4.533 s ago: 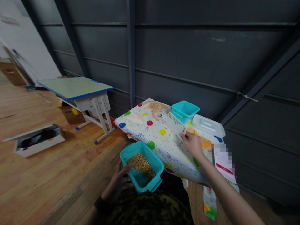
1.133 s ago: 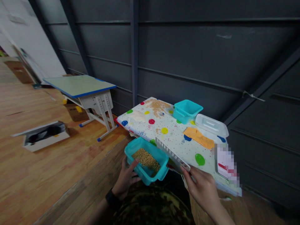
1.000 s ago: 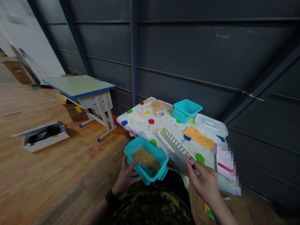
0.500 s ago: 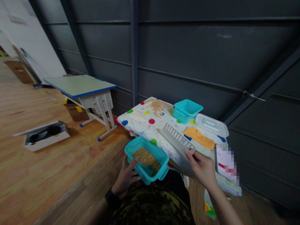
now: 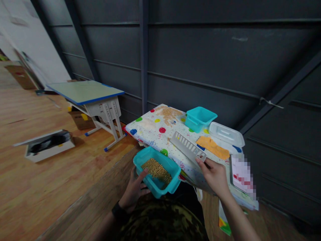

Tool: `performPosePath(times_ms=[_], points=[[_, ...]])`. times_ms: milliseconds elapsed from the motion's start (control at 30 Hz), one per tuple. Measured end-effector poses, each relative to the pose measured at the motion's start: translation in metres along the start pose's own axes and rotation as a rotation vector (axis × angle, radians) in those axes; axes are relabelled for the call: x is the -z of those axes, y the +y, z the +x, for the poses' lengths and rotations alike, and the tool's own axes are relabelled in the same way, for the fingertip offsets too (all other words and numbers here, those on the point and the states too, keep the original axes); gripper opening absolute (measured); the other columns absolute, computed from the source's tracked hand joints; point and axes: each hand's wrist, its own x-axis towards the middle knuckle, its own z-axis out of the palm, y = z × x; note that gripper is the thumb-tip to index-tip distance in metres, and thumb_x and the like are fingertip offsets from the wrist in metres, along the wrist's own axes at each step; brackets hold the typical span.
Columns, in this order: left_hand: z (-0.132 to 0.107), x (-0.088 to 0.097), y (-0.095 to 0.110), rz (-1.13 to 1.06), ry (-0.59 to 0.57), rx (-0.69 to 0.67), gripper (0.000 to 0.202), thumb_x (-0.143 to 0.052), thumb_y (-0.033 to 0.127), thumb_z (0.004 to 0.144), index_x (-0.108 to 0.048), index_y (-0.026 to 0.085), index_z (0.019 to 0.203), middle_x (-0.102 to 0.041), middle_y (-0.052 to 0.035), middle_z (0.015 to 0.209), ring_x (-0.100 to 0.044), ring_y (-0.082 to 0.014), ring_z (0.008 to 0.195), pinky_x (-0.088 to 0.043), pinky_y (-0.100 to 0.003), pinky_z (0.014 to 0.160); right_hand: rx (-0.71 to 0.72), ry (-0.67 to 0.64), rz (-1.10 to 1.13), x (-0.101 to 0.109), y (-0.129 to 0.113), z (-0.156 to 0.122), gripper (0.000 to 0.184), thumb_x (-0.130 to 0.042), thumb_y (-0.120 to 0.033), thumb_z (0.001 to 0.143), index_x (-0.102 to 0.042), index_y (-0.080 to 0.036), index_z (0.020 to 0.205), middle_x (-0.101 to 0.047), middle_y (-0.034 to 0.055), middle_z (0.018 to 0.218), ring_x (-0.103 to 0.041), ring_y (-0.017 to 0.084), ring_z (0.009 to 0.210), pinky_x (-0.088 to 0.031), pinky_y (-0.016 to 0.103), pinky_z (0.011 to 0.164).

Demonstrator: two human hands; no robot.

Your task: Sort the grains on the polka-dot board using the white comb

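Observation:
My left hand (image 5: 135, 190) grips a teal tub (image 5: 173, 172) part full of yellow beans (image 5: 156, 170), held just below the near edge of a small table with a dotted cloth (image 5: 155, 129). My right hand (image 5: 213, 174) pinches one end of a white slotted plastic scraper (image 5: 187, 147), which lies slanted low over the cloth near the tub. A patch of loose beans (image 5: 169, 113) is spread at the table's far corner.
A second teal tub (image 5: 200, 117), a white lid (image 5: 227, 134), an orange cloth (image 5: 212, 147) and a paper sheet (image 5: 242, 175) sit on the table's right side. A blue-edged desk (image 5: 85, 92) and an open white box (image 5: 45, 145) stand on the wooden floor at left. Dark wall behind.
My right hand has carried the scraper from the table's near edge by the tub up and away over the cloth. The tub in my left hand has stayed put.

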Motion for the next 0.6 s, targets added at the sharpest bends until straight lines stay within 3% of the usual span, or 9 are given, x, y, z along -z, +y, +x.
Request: performPosePath(times_ms=[133, 300, 433, 600], points=[[0.004, 0.003, -0.003, -0.001, 0.002, 0.014, 0.105, -0.096, 0.059, 0.089, -0.030, 0.040, 0.169, -0.065, -0.0211, 0.166, -0.089, -0.0320, 0.100, -0.074, -0.053, 0.091, -0.003, -0.016, -0.014, -0.008, 0.001, 0.006, 0.074, -0.056, -0.081, 0.103, -0.066, -0.023, 0.059, -0.063, 0.0032, 0.052, -0.057, 0.018, 0.048, -0.039, 0.030, 0.052], [0.004, 0.003, -0.002, -0.013, 0.002, 0.027, 0.105, -0.097, 0.059, 0.088, -0.031, 0.040, 0.168, -0.067, -0.0214, 0.164, -0.089, -0.0324, 0.099, -0.074, -0.052, 0.088, -0.012, -0.079, 0.045, -0.004, -0.007, -0.007, 0.069, -0.061, -0.076, 0.104, -0.069, -0.022, 0.061, -0.063, 0.0013, 0.053, -0.058, 0.017, 0.049, -0.041, 0.028, 0.052], [0.003, 0.002, 0.000, 0.002, 0.013, 0.037, 0.106, -0.096, 0.057, 0.089, -0.031, 0.039, 0.170, -0.067, -0.0234, 0.162, -0.089, -0.0329, 0.099, -0.072, -0.047, 0.082, -0.013, -0.041, 0.051, 0.002, -0.011, -0.014, 0.070, -0.063, -0.075, 0.103, -0.063, -0.023, 0.056, -0.060, 0.0004, 0.051, -0.055, 0.017, 0.049, -0.041, 0.028, 0.052], [0.006, 0.005, -0.003, 0.036, -0.001, 0.023, 0.111, -0.095, 0.064, 0.087, -0.029, 0.039, 0.172, -0.067, -0.0233, 0.159, -0.087, -0.0300, 0.090, -0.069, -0.042, 0.074, -0.054, 0.030, -0.035, -0.008, 0.001, 0.001, 0.071, -0.058, -0.079, 0.102, -0.067, -0.023, 0.060, -0.062, 0.0029, 0.051, -0.056, 0.018, 0.050, -0.039, 0.030, 0.053]])
